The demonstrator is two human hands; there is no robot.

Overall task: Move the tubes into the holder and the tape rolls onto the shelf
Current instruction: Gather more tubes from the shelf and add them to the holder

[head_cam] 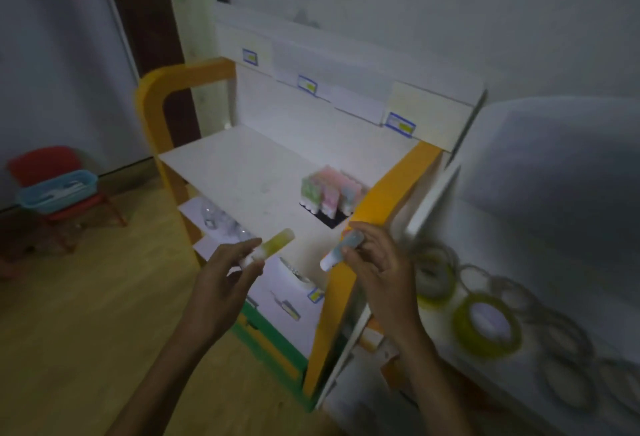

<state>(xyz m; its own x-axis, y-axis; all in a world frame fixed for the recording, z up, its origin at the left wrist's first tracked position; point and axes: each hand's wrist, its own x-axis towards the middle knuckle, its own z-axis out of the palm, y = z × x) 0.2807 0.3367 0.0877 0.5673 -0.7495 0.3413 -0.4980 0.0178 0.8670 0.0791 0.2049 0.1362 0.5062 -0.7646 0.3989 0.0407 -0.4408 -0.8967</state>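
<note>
The black holder (pixel 323 217) on the shelf (pixel 249 172) contains several tubes (pixel 325 189). Left hand (pixel 221 276) pinches a yellow tube (pixel 273 245); right hand (pixel 374 262) grips another tube (pixel 341 250). Tape rolls (pixel 485 323) lie on the right.

Dim indoor room, probably a children's playroom or classroom corner. A low white shelf unit (pixel 263 172) with yellow side frames (pixel 154 116) and blue-bordered labels (pixel 400 122) stands against a pale wall (pixel 450 19). On the wooden floor (pixel 86 314) near the left edge, a small red chair (pixel 52 165) carries a blue plastic basket (pixel 57 189).
</note>
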